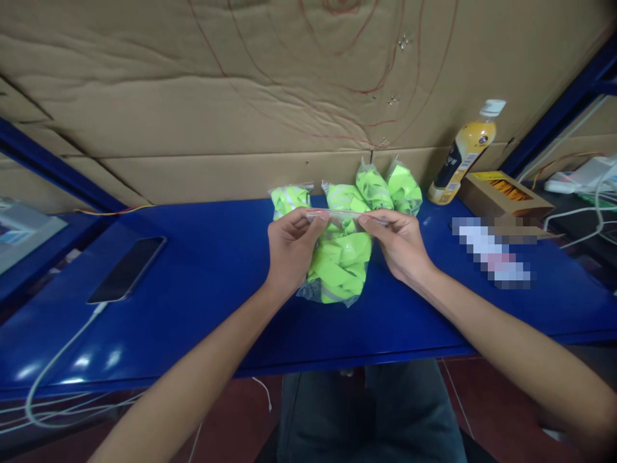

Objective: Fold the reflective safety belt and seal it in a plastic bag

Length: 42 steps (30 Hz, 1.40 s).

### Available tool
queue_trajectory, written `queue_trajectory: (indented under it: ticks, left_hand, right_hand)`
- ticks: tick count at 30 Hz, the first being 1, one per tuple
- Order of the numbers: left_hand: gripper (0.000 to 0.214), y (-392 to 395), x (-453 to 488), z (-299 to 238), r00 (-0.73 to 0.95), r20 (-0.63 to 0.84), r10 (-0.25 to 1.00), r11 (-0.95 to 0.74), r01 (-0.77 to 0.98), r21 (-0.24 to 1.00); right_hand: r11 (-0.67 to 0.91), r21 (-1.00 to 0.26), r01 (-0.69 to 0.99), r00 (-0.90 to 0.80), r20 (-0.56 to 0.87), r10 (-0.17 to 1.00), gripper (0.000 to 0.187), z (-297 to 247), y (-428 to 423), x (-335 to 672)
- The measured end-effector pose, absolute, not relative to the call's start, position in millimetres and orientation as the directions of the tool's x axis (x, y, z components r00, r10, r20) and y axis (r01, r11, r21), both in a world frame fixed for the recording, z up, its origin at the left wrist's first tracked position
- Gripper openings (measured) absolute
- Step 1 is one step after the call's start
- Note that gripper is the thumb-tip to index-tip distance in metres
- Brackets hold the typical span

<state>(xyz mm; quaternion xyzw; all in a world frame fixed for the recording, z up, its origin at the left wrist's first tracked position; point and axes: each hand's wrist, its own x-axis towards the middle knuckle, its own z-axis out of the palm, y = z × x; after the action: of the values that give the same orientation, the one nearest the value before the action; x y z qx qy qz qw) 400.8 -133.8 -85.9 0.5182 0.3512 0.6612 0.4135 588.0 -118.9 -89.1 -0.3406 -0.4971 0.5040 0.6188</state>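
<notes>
We see one wide glossy blue table [193,308] backed by one creased brown cardboard wall [241,96] with red pen curves on it. Our two bare forearms come in from below. One clear plastic zip bag stuffed with neon yellow-green reflective fabric [340,263] stands at the table's middle, its base on the surface. Left hand [290,247] pinches the bag's top strip at its left end, thumb and fingers closed on it; right hand [396,241] pinches the same strip at the right end, so the strip is stretched flat between them. Behind it, near the wall, we count four more filled bags of the same fabric [373,186], in a loose row, some touching. One open brown cardboard box with orange contents [504,196] sits far right, one yellow drink bottle with a white cap [465,154] leaning beside it against the wall. One dark smartphone [128,269] lies flat at left, one white cable [58,360] plugged into it and trailing off the front edge.
</notes>
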Motion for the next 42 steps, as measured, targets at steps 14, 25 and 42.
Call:
queue_trajectory:
  ticks: [14,25,42]
  left_hand:
    - [0.02,-138.0,405.5,-84.8,-0.038,0.352,0.935,-0.352,-0.213,0.912]
    - [0.026,-140.4,404.6,-83.6,-0.057,0.485,0.873,-0.488,-0.055,0.871]
    - [0.015,-139.4,401.5,-81.0,0.078,0.421,0.903,-0.423,0.01,0.906]
  right_hand:
    - [0.208,-0.941,-0.266,-0.021,0.221,0.975,0.025,-86.0,-126.2,585.3]
    - [0.164,-0.95,-0.267,-0.085,0.193,0.978,0.028,-78.3,-124.7,588.7]
    - [0.182,-0.969,-0.166,-0.146,0.207,0.967,0.027,-76.7,-123.3,590.4]
